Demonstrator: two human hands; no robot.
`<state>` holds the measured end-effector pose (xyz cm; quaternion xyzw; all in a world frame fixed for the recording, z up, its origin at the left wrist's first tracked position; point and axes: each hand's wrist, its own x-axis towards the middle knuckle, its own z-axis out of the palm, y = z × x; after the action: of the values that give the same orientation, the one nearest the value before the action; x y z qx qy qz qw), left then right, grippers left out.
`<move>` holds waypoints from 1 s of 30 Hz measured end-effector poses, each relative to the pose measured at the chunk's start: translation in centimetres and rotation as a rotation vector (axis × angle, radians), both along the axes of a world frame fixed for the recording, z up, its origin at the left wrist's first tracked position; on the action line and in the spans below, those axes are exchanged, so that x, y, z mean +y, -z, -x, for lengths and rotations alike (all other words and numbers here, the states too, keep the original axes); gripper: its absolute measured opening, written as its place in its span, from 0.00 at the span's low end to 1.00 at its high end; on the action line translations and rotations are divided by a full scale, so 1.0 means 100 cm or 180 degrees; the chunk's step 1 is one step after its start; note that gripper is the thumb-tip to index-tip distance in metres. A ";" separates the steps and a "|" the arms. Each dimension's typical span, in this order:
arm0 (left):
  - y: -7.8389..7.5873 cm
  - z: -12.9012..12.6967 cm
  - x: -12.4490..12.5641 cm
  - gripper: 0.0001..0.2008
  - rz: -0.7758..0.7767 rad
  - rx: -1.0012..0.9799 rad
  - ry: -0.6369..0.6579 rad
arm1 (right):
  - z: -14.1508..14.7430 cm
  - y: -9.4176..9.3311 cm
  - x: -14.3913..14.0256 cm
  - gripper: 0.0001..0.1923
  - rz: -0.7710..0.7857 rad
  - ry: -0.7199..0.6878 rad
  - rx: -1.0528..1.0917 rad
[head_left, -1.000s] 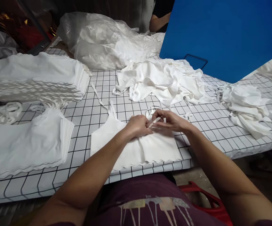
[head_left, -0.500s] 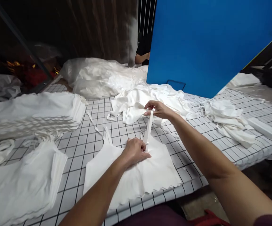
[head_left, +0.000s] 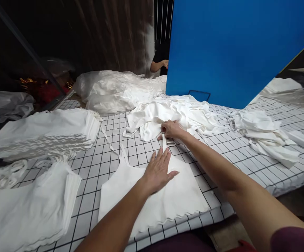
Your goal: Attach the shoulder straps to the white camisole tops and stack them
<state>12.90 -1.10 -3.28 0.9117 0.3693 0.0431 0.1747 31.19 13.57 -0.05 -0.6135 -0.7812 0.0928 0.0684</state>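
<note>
A white camisole top [head_left: 178, 189] with a wavy hem lies spread on the checked tablecloth [head_left: 89, 171] in front of me. My left hand [head_left: 157, 171] rests flat on its upper part, fingers stretched out over the base of one strap. Beyond it, my right hand [head_left: 173, 129] pinches the upper end of that shoulder strap [head_left: 164, 142], whose tip is hidden by the fingers. The camisole's other strap [head_left: 124, 153] lies loose at the upper left.
Stacked white tops [head_left: 44, 129] fill the left side, with a second stack [head_left: 41, 203] nearer me. A heap of white garments [head_left: 165, 110] lies behind my right hand. Plastic-wrapped bundles [head_left: 115, 89], a blue board [head_left: 220, 52] and a person's arm [head_left: 158, 65] are farther back.
My left hand has gone from pinching near the strap's slider to lying flat on the camisole. My right hand has come down, lowering the strap toward the table.
</note>
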 end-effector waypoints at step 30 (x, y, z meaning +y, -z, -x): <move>-0.021 0.144 -0.022 0.24 -0.0326 -0.0390 -0.0647 | 0.202 -0.020 -0.060 0.16 0.0549 -0.0677 0.0620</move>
<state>-1.45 -3.29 -1.13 0.8730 0.4458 0.1351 0.1449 11.00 7.56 1.92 -0.5191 -0.8206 0.2252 0.0807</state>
